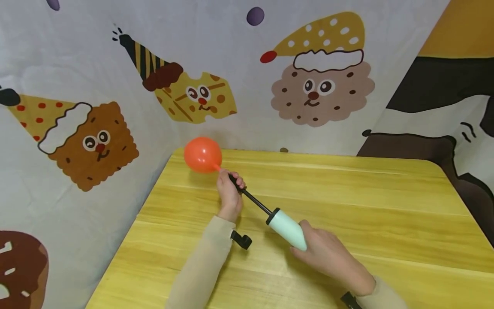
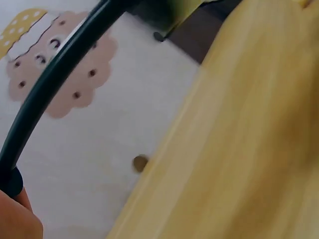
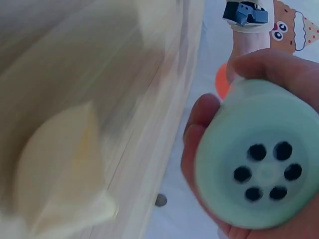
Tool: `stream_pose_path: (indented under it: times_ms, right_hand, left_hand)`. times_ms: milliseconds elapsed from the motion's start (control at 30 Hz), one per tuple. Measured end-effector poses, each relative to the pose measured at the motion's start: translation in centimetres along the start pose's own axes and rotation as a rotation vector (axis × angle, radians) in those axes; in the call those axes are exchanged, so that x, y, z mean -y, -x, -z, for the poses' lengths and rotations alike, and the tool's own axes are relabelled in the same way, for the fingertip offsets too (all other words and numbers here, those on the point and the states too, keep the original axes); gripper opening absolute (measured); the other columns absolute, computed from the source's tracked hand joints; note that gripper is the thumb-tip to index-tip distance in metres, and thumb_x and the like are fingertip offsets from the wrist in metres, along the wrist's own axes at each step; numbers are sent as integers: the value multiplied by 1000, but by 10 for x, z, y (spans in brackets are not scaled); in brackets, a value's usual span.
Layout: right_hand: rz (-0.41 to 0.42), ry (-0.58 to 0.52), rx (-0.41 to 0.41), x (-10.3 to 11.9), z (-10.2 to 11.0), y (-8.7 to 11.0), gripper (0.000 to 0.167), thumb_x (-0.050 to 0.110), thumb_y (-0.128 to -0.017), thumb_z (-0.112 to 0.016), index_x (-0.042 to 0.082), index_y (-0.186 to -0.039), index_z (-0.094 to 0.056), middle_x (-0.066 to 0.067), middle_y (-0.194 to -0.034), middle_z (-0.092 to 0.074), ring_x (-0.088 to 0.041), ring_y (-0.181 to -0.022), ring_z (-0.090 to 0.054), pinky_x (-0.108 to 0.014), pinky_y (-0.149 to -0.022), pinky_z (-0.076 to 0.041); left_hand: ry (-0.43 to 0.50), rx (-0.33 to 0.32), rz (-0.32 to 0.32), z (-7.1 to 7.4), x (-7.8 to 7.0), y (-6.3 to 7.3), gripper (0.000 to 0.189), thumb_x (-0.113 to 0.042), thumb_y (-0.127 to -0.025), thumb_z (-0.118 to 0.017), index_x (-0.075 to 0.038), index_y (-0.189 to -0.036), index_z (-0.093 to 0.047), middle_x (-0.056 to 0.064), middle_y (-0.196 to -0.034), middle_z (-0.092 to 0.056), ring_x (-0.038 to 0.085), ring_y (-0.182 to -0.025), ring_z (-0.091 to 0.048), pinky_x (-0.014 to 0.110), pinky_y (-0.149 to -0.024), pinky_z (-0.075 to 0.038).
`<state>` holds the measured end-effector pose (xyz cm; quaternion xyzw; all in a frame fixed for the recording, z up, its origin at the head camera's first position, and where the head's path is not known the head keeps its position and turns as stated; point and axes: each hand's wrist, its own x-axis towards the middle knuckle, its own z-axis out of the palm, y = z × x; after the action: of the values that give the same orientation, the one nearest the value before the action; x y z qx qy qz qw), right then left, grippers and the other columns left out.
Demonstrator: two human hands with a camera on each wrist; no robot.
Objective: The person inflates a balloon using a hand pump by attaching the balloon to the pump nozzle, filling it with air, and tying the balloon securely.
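Clamped round the black end piece (image 1: 234,182) of a hand pump, the fingers of the left hand (image 1: 229,193) meet the neck of a round, glossy orange-red rubber balloon (image 1: 202,154); whether they pinch the neck itself cannot be told. The balloon sits at the pump's tip, above the far left part of the table. A thin black rod (image 1: 257,202) runs from the end piece to the smooth mint-green cylindrical barrel (image 1: 287,229), round which the right hand (image 1: 329,253) is wrapped. Beneath lies a yellow wood-grain table (image 1: 366,193); behind it hangs a white cloth backdrop (image 1: 247,135) printed with cartoon foods in party hats.

The likeliest mishap is the neck slipping off the tip, should the left fingers loosen or the barrel be driven askew; air would then escape. Too much air could burst the rubber, and a sideways push might bend the slender rod.

No brand, label or lettering can be read on the pump or balloon. The right wrist view shows only a ring of six dark holes (image 3: 242,174) in the barrel's end face.
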<state>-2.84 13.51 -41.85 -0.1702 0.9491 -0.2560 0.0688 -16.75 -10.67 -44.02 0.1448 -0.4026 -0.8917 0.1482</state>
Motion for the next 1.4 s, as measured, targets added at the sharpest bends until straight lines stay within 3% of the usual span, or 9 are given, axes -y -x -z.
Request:
stream_pose_path:
  times_ms: [267,500,733,867,1000,1167,1400]
  right_hand:
    - [-40,-8,23,14,-9,-24,48,30,-83,-84,1,-109,-57,-1,-72,-57,-14,-57,-52,-32,-48,-46]
    - [-44,-37,23,16,-14,-39,48,31,-84,-83,0,-110,-57,-4,-72,-57,-16,-55,-53,-31,-47,-46]
    - [-38,-69,13,16,-15,-33,48,31,-84,-83,1,-113,-59,-2,-74,-59,-14,-57,-53,-31,-48,-46]
    - [-42,-54,12,13,-8,-17,44,29,-82,-83,5,-112,-61,2,-76,-60,-11,-58,-52,-30,-49,-46]
    - [-29,-32,19,7,-5,-7,46,29,-82,-84,6,-114,-60,4,-78,-62,-10,-59,-52,-29,-51,-46]
    - [-11,-24,21,6,-9,-11,42,28,-82,-83,6,-108,-58,4,-75,-60,-10,-58,-51,-29,-49,-45]
    - [-11,-43,9,15,-15,-32,41,26,-82,-82,3,-105,-57,0,-70,-56,-13,-53,-51,-29,-45,-45]
  left_hand:
    - [-12,17,47,-4,27,25,35,-29,-116,-29,-9,-93,-47,-1,-72,-50,7,-52,-44,19,-47,-40]
    - [-43,27,68,-9,33,36,39,-28,-115,-30,-10,-87,-49,-1,-70,-50,9,-52,-45,20,-48,-41]
    - [-21,37,11,1,15,21,38,-28,-115,-30,-9,-88,-48,0,-70,-51,9,-51,-46,20,-47,-42]
    - [17,-1,-41,8,-4,6,36,-30,-115,-32,-11,-88,-46,0,-71,-51,8,-51,-46,19,-46,-41]
    - [30,-16,-42,10,-12,1,35,-31,-115,-33,-12,-89,-45,0,-71,-50,9,-51,-45,19,-46,-41]
    - [16,1,-11,6,0,10,35,-31,-116,-30,-11,-91,-45,0,-72,-50,9,-51,-45,20,-47,-41]
    - [-13,27,44,-3,23,34,37,-31,-116,-29,-10,-90,-47,-1,-72,-50,8,-52,-45,20,-48,-41]
